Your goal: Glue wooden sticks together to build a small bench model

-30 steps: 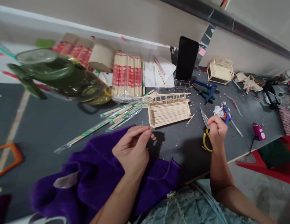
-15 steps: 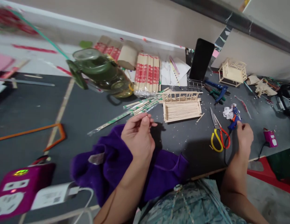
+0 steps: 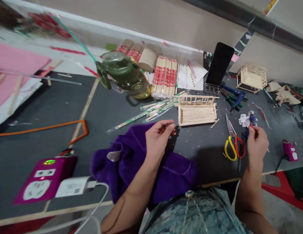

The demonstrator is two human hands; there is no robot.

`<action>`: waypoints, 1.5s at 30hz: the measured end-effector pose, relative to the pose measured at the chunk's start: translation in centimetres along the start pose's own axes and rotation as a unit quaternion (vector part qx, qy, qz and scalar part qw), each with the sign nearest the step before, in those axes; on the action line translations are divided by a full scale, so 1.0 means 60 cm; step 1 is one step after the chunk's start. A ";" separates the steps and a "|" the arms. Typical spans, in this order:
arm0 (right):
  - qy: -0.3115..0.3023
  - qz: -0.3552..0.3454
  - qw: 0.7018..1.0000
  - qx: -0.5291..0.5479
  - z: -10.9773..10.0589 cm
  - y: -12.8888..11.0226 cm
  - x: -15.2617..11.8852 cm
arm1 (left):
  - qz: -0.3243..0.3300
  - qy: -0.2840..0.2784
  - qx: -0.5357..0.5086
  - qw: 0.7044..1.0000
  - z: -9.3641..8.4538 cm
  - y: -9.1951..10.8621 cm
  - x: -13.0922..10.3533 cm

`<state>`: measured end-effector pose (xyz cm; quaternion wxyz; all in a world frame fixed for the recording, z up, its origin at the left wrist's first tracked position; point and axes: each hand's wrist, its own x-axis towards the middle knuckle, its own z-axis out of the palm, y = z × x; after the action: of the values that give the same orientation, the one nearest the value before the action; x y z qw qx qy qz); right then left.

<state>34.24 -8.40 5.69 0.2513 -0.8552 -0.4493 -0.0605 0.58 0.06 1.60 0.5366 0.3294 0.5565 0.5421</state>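
My left hand [image 3: 159, 138] hovers over the purple cloth [image 3: 131, 152], thumb and fingers drawn together; whatever is between the fingertips, if anything, is too small to make out. Just beyond it is a small bench-like model made of thin wooden sticks [image 3: 197, 115], with a railing along its back. At the right, my right hand [image 3: 257, 143] is closed around a blue glue gun [image 3: 252, 120] with an orange part, mostly hidden by the fingers. Crumpled white tissue [image 3: 244, 120] lies at the gun's nozzle. Scissors [image 3: 231, 139] with yellow and red handles lie left of this hand.
Wrapped chopsticks [image 3: 151, 112] and bundled chopsticks [image 3: 165, 76] lie beyond the cloth beside a green jug [image 3: 124, 71]. A phone [image 3: 219, 63] stands behind the model, near pliers [image 3: 235, 97] and a second stick model [image 3: 252, 78]. A purple power socket [image 3: 47, 177] sits at left.
The view has swung left, shifting the scene rightward. My right hand has come nearer the scissors and tissue, covering more of the glue gun. The left hand remains beside the model.
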 end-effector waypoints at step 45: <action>-0.196 -0.241 0.912 0.268 0.179 -0.283 -0.174 | -0.006 -0.030 0.110 0.994 -0.008 -0.026 -0.013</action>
<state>13.21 -2.89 -0.69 0.3556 -0.6158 -0.6816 0.1724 0.62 -1.09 0.21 0.5167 0.3988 0.5985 0.4645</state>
